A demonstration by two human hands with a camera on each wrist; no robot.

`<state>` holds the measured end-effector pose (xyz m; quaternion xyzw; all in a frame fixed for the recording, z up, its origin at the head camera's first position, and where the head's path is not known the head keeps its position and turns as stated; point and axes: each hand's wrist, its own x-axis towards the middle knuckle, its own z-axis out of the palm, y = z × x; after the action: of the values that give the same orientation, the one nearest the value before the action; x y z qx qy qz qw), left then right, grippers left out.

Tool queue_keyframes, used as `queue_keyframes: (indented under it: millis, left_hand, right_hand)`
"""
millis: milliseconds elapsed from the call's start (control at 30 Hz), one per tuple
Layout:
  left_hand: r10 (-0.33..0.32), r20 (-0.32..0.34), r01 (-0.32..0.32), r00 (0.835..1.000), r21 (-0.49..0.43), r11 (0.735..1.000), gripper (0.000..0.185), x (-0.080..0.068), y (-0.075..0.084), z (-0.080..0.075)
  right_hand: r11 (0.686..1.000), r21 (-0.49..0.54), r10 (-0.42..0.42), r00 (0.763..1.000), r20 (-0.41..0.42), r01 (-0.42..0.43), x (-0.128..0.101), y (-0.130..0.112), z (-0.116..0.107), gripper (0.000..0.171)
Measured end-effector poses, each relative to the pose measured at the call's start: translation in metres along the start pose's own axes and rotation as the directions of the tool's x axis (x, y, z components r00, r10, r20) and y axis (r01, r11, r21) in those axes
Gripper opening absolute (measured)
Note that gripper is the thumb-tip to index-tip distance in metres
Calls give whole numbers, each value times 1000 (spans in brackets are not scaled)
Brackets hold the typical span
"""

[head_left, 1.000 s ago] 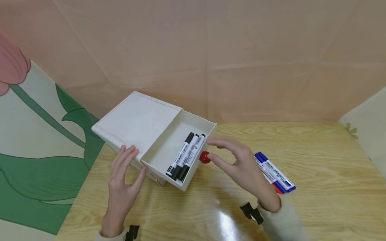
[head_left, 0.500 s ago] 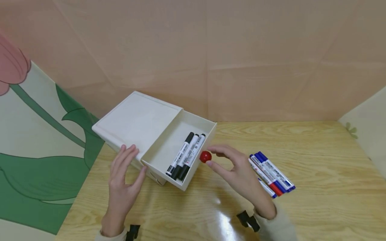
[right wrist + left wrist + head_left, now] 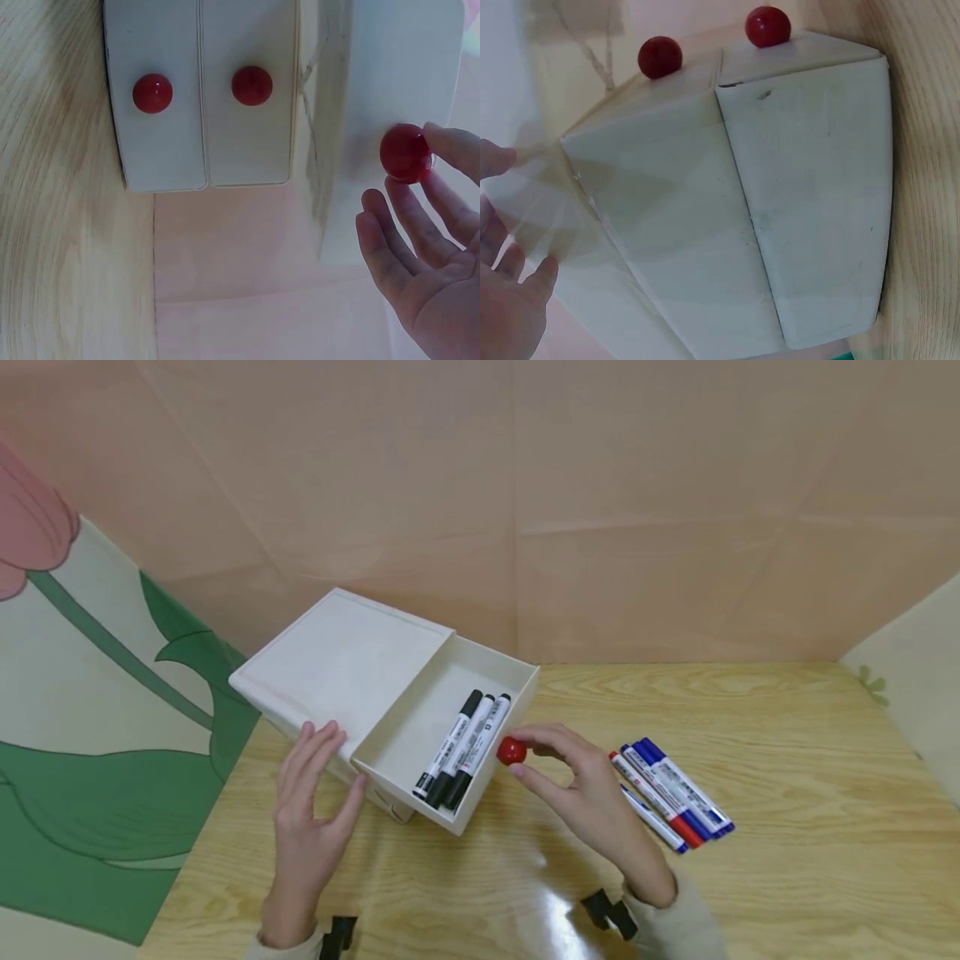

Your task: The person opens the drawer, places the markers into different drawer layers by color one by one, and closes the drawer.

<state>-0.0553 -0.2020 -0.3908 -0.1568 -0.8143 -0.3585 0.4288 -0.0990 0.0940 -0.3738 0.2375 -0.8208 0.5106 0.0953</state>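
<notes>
Wood counter (image 3: 787, 760) and a pink wall are all around me. My right hand (image 3: 592, 793) has its fingers (image 3: 450, 150) bent loosely around the red knob (image 3: 512, 751) of the open top drawer (image 3: 420, 735), just touching it. My left hand (image 3: 307, 810) rests flat, fingers straight, on the white box (image 3: 337, 660). Three black markers (image 3: 461, 747) lie in the drawer. Blue and red markers (image 3: 667, 793) lie near my right hand.

Right hand (image 3: 592, 793) hides part of the coloured markers (image 3: 671, 795) (lower ends).
</notes>
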Motion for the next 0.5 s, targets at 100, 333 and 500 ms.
queue_keyframes:
  millis: [100,333,500]
  left_hand:
    - [0,-5,0,1000,-5,1000,51,-1,0,0]
    - [1,-19,-2,1000,-8,1000,50,-2,-2,2]
    - [6,-27,-6,1000,-11,1000,49,-2,-3,4]
  right_hand:
    - [1000,3,-5,1000,-7,5,0,1,1,33]
    - [1000,-1,-10,1000,-28,10,-1,4,3,32]
    - [1000,14,-5,999,-37,5,-1,4,4,31]
